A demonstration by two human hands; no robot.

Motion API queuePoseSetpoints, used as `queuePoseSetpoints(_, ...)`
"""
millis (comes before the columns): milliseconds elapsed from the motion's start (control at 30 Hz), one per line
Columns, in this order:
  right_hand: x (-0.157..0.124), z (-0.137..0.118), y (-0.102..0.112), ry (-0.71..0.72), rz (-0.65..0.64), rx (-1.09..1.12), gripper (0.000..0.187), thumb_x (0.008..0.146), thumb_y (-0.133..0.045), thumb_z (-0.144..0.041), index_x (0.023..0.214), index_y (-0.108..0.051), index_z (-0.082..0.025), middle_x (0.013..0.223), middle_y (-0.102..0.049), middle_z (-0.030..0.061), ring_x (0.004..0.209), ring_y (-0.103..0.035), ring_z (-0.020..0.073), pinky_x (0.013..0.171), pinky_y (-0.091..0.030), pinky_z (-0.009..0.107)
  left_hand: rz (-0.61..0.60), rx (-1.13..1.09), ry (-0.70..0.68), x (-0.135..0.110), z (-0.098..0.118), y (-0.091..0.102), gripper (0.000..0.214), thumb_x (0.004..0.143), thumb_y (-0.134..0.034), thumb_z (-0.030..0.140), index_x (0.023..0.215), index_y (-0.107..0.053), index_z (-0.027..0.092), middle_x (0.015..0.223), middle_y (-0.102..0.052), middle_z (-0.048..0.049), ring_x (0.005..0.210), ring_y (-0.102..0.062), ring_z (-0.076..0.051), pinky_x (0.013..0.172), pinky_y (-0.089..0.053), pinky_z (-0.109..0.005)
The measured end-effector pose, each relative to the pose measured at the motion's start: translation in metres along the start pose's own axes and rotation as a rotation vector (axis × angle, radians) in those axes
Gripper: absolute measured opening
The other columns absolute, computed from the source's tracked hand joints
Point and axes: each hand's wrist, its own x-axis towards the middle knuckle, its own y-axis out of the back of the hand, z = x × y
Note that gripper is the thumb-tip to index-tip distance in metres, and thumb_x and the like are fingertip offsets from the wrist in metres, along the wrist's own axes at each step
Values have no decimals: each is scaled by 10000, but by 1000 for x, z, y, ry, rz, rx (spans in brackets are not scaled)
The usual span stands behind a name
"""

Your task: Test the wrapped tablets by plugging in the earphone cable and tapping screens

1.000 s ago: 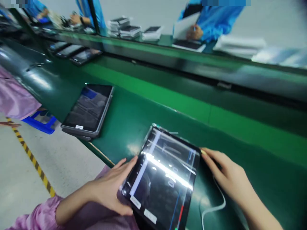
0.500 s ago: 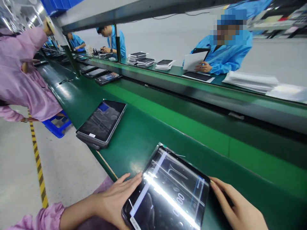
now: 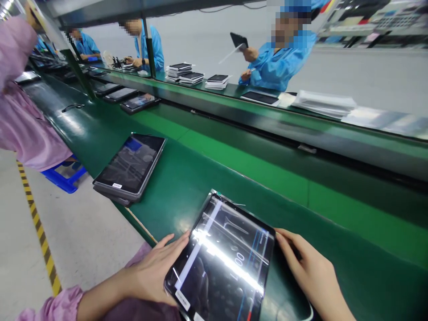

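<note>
A black tablet (image 3: 222, 263) with a glossy, reflecting screen lies at the near edge of the dark green bench (image 3: 187, 178). My left hand (image 3: 154, 272) grips its left edge, fingers wrapped along the side. My right hand (image 3: 307, 272) presses against its right edge, fingers closed along it. A second tablet (image 3: 130, 162) sits on another one further left on the bench.
A green conveyor belt (image 3: 240, 154) runs behind the bench. Stacks of tablets (image 3: 185, 73) and white sheets (image 3: 324, 104) lie on the far bench, where people in blue work. A person in pink (image 3: 23, 116) stands left, near a blue crate (image 3: 63, 176).
The view has risen from the bench to the line and back down slightly. The person opposite has lifted a tablet up. My hands stay on the tablet's edges.
</note>
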Motion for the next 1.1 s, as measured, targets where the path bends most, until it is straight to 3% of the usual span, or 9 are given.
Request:
queuePoseSetpoints(167, -1, 2, -2, -11, -10, 14, 555, 1026, -391, -692, 1003, -717, -244, 934, -794, 35, 774, -771, 246, 624, -628, 319, -9, 32, -3, -1, -2, -2, 1489, 709, -835, 644, 1540, 366, 356, 1729, -32, -154, 1548, -210, -451, 1251, -224, -703)
queuePoseSetpoints(333, -2, 1, -2, -20, -5, 29, 528, 1044, -396, -649, 1012, -720, -233, 941, -789, 53, 809, -768, 240, 697, -623, 315, 3, 68, 5, -3, -4, -2, 1475, 716, -833, 635, 1548, 353, 361, 1727, 61, -155, 1560, -87, -485, 1227, -236, -731)
queuePoseSetpoints(533, -2, -1, -2, -72, -31, 73, 468, 1045, -435, -590, 1032, -723, -221, 969, -785, 72, 839, -760, 243, 743, -618, 329, -18, 50, 35, -2, 3, 4, 1489, 698, -864, 601, 1570, 317, 347, 1731, -7, -177, 1568, -146, -460, 1253, -206, -694)
queuePoseSetpoints(767, -1, -6, 1, -110, -57, 105, 432, 1039, -453, -557, 1032, -722, -219, 981, -780, 92, 859, -756, 264, 758, -614, 362, -37, 40, 54, 1, 1, 5, 1603, 584, -892, 663, 1559, 337, 335, 1729, -13, -196, 1562, -133, -490, 1231, -197, -737)
queuePoseSetpoints(1100, 0, -9, 2, -96, -41, 90, 417, 1054, -446, -533, 1044, -717, -217, 965, -773, 89, 853, -747, 252, 754, -601, 348, -27, 75, 52, 2, 5, 12, 1588, 590, -884, 681, 1569, 316, 330, 1724, -42, -196, 1547, -219, -492, 1214, -253, -724)
